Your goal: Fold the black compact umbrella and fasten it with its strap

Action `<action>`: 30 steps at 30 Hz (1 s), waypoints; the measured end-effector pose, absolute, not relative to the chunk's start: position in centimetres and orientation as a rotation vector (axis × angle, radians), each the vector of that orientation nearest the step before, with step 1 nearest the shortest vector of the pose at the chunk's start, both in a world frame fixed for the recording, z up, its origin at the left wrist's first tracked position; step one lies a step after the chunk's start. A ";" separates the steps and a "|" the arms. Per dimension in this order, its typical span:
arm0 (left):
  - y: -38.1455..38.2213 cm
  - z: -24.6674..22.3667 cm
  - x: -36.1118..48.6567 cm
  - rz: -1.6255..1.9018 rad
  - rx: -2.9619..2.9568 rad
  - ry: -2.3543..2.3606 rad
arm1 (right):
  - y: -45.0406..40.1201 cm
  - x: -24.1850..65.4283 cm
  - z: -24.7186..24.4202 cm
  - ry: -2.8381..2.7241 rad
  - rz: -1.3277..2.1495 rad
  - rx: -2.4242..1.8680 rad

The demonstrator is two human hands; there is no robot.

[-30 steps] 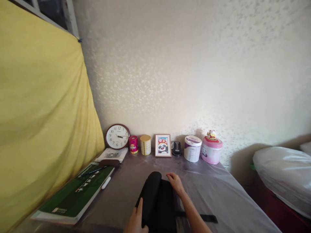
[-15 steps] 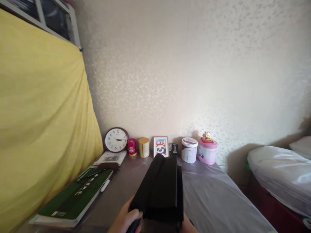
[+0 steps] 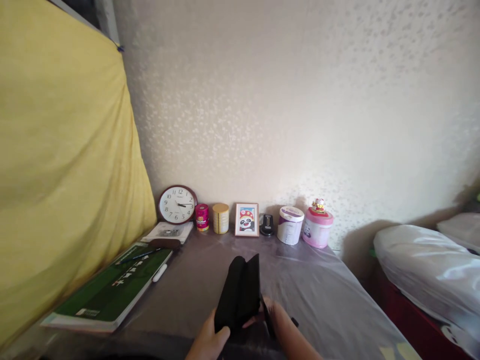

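Observation:
Low in the middle of the head view is a black folding case (image 3: pixel 236 295), tilted up over the table with its panels spread apart. My left hand (image 3: pixel 214 334) is closed on its near left corner, thumb on top. My right hand (image 3: pixel 275 317) is at the case's right side, with a thin black flap in front of part of it. Its fingers are partly hidden behind the case and flap, and they look closed on the flap. A small dark object (image 3: pixel 295 321) shows just right of my right hand; its kind is unclear.
Along the wall stand a clock (image 3: pixel 177 204), a pink can (image 3: pixel 202 217), a yellow can (image 3: pixel 221 220), a panda picture frame (image 3: pixel 246 220), a small black device (image 3: pixel 267 225), a white-purple tub (image 3: pixel 290 226) and a pink tub (image 3: pixel 317 229). Left lies a green book (image 3: pixel 108 292).
The black case has come down and nearer to me, and its panels have opened apart. My right hand has come into fuller view at its right side. The camera view has tipped slightly downward.

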State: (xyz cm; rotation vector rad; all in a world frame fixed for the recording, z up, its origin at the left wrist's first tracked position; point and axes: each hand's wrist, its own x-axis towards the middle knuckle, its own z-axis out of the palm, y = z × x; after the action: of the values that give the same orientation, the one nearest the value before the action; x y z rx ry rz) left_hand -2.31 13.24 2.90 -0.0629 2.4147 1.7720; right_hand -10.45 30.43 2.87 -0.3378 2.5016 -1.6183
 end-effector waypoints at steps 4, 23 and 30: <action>13.8 2.0 -2.2 1.598 -0.050 2.552 | 31.9 -10.6 2.6 1.933 -1.576 -0.338; 15.4 2.3 -1.1 0.899 -0.113 2.758 | 34.0 -11.3 6.4 3.083 -0.888 -0.064; 15.5 3.2 -0.9 0.856 -0.131 2.737 | 29.8 -13.0 8.3 2.478 -1.604 0.015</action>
State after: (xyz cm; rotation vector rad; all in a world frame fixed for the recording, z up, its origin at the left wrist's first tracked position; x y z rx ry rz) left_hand -0.95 15.46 3.16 -0.1307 2.7370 0.8564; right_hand -12.96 29.84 8.35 0.0149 2.4784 -1.6037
